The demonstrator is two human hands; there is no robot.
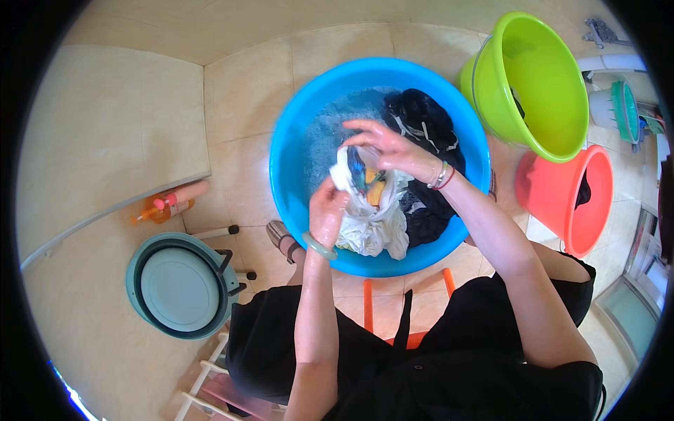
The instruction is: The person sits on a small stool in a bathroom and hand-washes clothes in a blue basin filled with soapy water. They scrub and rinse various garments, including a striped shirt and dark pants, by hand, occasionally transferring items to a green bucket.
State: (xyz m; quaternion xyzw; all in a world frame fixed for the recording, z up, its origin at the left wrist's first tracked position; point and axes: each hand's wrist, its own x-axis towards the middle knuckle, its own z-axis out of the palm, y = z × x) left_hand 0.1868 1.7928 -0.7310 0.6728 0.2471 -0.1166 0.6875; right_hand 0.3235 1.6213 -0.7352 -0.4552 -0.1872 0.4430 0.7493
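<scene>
A round blue basin (379,64) stands on the floor in front of me with sudsy water in it. My left hand (328,210) pinches the edge of a wet white garment (368,235) that carries a blue and yellow print. Over the far side of the same garment reaches my right hand (385,146), its fingers stretched out and apart; whether its thumb touches the cloth I cannot tell. Dark wet clothes (425,123) with white trim lie bunched along the basin's right side.
A lime-green bucket (547,84) and a coral bucket (551,193), each with dark cloth inside, stand to the right. At left are a grey-green collapsible basin (179,288) and an orange bottle (158,210) with a pink top. Orange stool legs (368,305) show beneath me.
</scene>
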